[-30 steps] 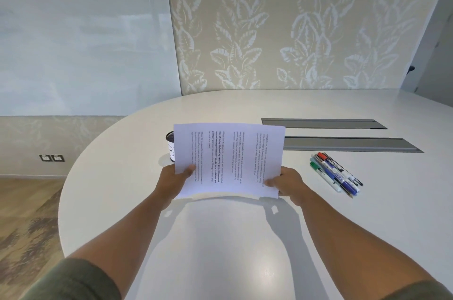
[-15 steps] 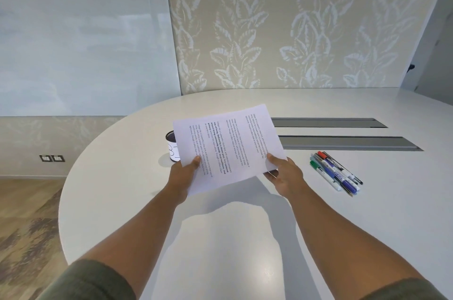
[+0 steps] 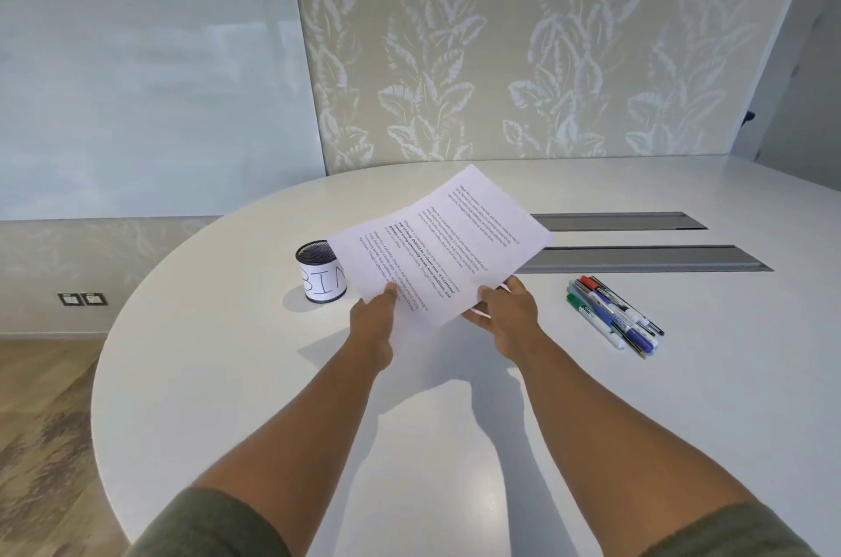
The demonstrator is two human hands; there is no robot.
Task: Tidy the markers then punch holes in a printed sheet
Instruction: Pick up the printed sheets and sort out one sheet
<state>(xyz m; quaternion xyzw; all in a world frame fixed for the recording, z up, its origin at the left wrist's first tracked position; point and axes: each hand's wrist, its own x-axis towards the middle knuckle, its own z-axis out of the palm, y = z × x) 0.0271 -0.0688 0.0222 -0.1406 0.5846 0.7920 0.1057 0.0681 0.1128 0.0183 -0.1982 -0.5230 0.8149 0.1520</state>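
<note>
I hold a printed sheet (image 3: 443, 247) above the white table (image 3: 227, 374), tilted so its far corner rises to the right. My left hand (image 3: 375, 319) pinches its near left corner. My right hand (image 3: 505, 315) grips the near right edge from below. A black mesh pen cup (image 3: 318, 272) with a white label reading "BIN" stands just left of the sheet and looks empty. Several markers (image 3: 612, 313), red, blue, green and black, lie side by side on the table to the right of my right hand. No hole punch is in view.
Two grey cable slots (image 3: 646, 258) are set into the table behind the markers. The table's curved edge (image 3: 98, 379) falls off to wooden floor on the left. A leaf-patterned wall and a glass panel stand behind.
The sheet has turned from level to tilted, its right side swinging up and away. The pen cup, earlier mostly hidden behind the sheet, now shows. My hands have come closer together.
</note>
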